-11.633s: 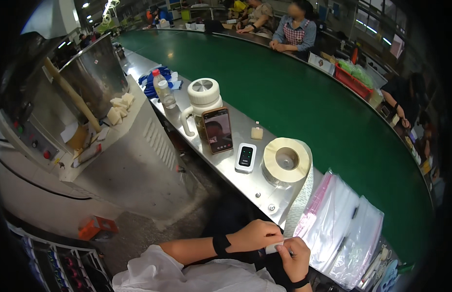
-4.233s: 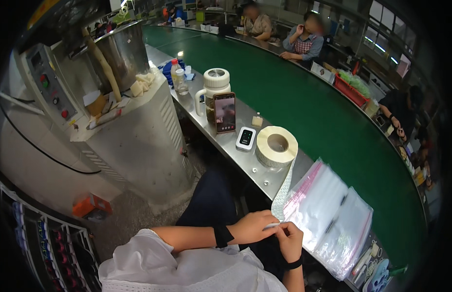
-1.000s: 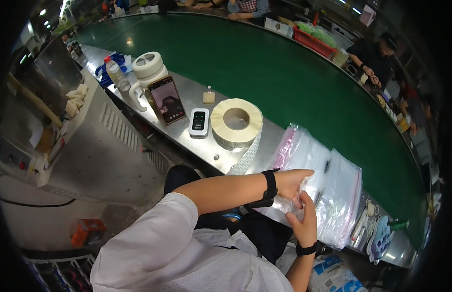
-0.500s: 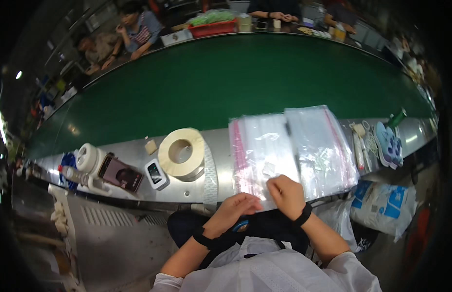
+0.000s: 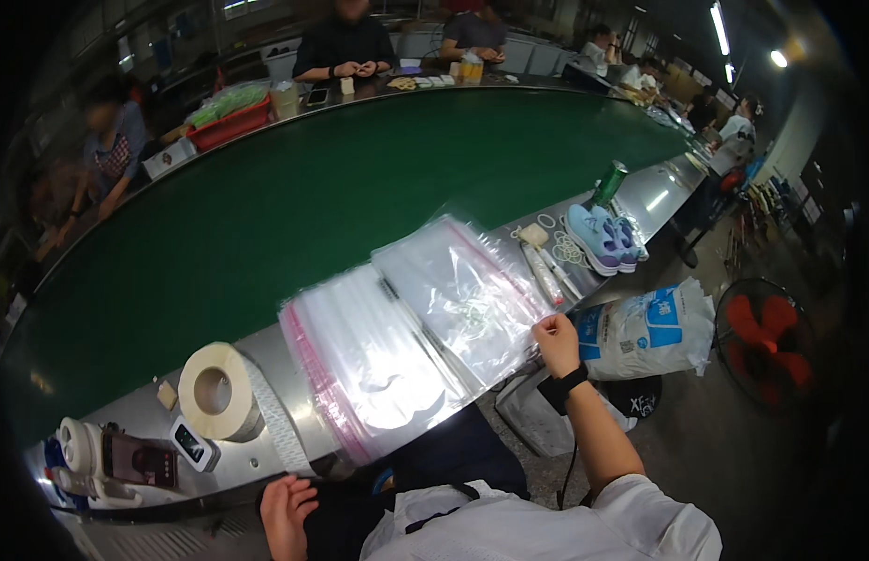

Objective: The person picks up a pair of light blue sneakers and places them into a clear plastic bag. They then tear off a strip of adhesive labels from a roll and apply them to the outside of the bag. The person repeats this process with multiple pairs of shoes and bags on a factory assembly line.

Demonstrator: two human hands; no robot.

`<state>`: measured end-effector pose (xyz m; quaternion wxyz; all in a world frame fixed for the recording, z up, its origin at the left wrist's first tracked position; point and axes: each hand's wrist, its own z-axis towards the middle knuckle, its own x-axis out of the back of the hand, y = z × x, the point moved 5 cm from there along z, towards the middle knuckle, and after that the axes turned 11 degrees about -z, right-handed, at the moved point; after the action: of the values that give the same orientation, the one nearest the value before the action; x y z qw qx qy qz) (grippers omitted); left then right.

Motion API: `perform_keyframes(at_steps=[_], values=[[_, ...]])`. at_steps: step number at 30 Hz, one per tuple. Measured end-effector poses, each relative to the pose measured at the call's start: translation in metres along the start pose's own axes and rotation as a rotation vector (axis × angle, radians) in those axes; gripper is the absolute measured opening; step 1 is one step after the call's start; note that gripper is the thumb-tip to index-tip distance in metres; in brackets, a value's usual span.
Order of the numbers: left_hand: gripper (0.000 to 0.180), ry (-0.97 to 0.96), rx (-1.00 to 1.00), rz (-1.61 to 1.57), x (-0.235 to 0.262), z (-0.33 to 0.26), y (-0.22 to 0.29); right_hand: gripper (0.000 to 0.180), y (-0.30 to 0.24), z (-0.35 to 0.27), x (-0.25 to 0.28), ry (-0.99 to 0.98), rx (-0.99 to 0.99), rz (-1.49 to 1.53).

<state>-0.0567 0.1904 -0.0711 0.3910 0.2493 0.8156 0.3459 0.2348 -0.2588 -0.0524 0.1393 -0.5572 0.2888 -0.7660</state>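
Two overlapping stacks of clear plastic bags lie on the metal table edge: a left stack [image 5: 369, 346] with a pink band at its left side, and a right stack [image 5: 453, 290] with a pink strip along its right. My right hand [image 5: 557, 344] is closed in a pinch at the near right corner of the right stack, its fingertips partly hidden. Low and to the left, below the table edge, my left hand [image 5: 287, 512] has its fingers apart and holds nothing. The nearest thing to it is the hanging end of a label strip from a large roll [image 5: 215, 393].
Left of the roll are a small white device [image 5: 193, 444], a phone [image 5: 140, 460] and a white jug [image 5: 76, 444]. To the right lie rubber bands [image 5: 570, 248], blue shoes [image 5: 598, 238] and a green can [image 5: 609, 182]. A stuffed sack [image 5: 645, 327] and a fan [image 5: 763, 337] stand beyond.
The view has turned to the right. My hands, earlier close together at the near edge of the bags, have parted: the right to the bags' right corner, the left away to the lower left.
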Motion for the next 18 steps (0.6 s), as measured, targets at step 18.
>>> perform_keyframes(at_steps=[18], values=[[0.019,-0.191,-0.103,0.324,-0.107,-0.017,0.017,0.019,-0.215,-0.194,-0.076,-1.226,0.735,0.355]])
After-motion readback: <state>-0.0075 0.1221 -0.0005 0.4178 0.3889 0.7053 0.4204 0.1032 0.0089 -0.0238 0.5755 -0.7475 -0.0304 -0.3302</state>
